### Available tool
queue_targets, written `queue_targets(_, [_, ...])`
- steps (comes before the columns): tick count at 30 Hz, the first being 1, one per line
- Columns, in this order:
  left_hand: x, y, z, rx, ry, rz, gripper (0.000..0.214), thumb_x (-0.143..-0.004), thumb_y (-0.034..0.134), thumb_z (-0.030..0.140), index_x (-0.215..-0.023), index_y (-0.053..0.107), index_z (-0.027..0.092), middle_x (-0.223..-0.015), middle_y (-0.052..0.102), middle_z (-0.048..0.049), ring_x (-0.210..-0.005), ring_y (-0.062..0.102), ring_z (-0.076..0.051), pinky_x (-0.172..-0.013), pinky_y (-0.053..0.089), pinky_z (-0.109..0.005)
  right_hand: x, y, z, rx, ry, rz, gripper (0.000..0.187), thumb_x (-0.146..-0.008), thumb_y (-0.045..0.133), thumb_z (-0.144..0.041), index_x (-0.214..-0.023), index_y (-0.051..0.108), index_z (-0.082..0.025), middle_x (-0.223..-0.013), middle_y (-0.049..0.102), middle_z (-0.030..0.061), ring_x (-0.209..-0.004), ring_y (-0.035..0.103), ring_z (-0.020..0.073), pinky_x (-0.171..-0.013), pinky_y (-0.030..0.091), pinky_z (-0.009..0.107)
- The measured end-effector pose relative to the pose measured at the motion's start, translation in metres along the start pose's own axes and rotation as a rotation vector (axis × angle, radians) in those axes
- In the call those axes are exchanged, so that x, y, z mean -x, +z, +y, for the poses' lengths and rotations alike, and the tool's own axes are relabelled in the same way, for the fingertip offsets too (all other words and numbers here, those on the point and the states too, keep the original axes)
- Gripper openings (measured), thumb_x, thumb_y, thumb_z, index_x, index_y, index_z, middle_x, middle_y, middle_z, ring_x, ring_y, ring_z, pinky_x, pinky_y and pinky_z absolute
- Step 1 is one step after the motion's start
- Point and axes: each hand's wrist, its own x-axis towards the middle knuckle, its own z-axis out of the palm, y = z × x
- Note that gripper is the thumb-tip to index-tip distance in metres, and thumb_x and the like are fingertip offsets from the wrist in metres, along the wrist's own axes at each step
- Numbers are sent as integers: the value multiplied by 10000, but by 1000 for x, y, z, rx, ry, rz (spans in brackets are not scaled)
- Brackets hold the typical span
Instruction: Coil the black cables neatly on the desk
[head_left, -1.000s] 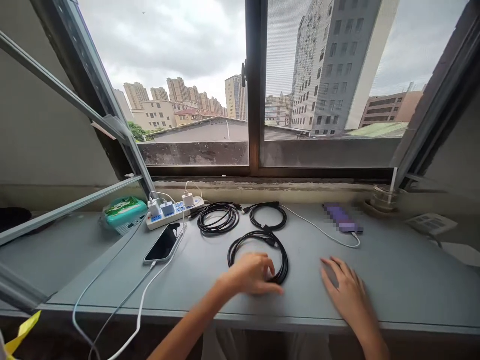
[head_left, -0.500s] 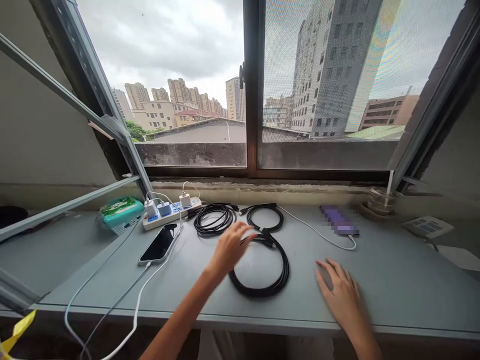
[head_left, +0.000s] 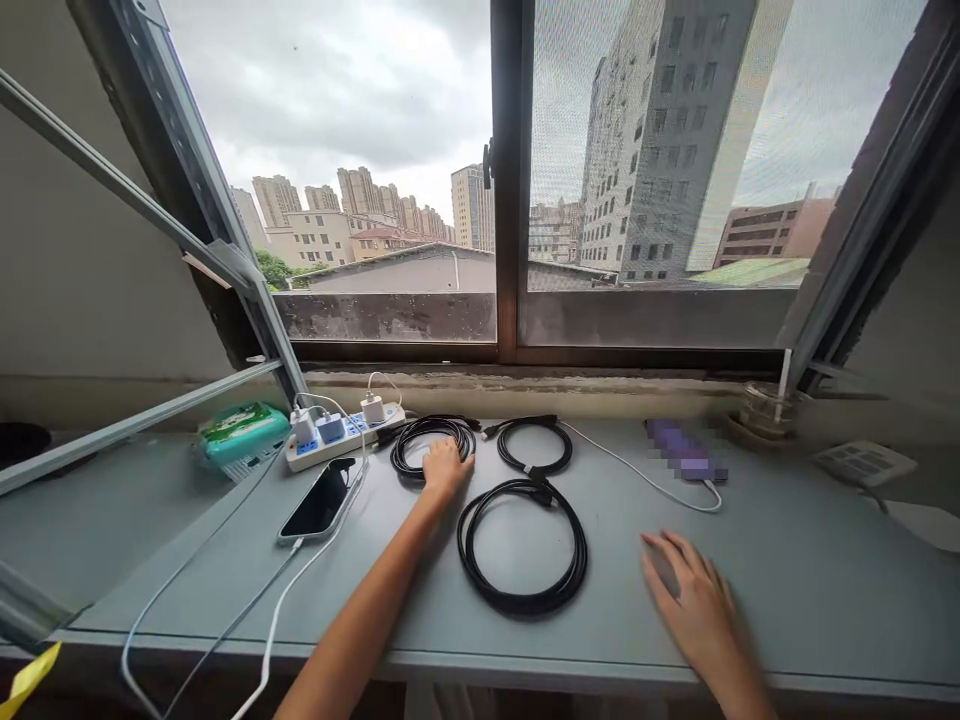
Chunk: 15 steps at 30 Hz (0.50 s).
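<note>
Grey surface [head_left: 787,560] under a wide window, seen from the head camera. The left hand [head_left: 444,465] has left the large black coil [head_left: 577,560], where it lay a second ago, and now lies on the near edge of the far-left coil [head_left: 397,455] by the power strip [head_left: 341,435]. Its fingers curl down onto the cable, but I cannot tell whether they grip it. The large coil lies alone, slightly wider. The right hand [head_left: 686,590] stays flat on the surface, fingers spread, holding nothing.

Counted: three black coils, the third being the middle coil [head_left: 534,472]; one phone [head_left: 319,500]; one power strip carrying three chargers; one purple device [head_left: 682,450]; one green pack [head_left: 241,428].
</note>
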Motion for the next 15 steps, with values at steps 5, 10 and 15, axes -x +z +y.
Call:
queue_targets(5, [-7,4,-10,31,14,8,383,-862,450,348,-1170,527,134,-1133,626,-157,-1030,597,-286,-796,449,-353,-1,1,4,30,-11,6,465,-855,333,-501,-1094,652,-262,-1229,594,62,-1113,538,290,-958,399,498])
queue_targets(10, [-5,8,-10,31,41,71,358,-901,351,248,-1192,525,132,-1142,600,-159,-1067,566,-272,-861,419,-364,0,1,7,55,-30,6,487,-862,319,-515,-1106,647,-250,-1229,590,64,-1086,550,287,-936,415,486])
queue_targets(15, [1,14,-8,18,95,79,314,-896,362,187,-1075,611,121,-1174,571,-154,-1163,475,-261,-975,339,-375,1,1,9,58,-42,15,493,-864,318,-515,-1102,651,-239,-1227,587,81,-1099,540,295,-930,420,486])
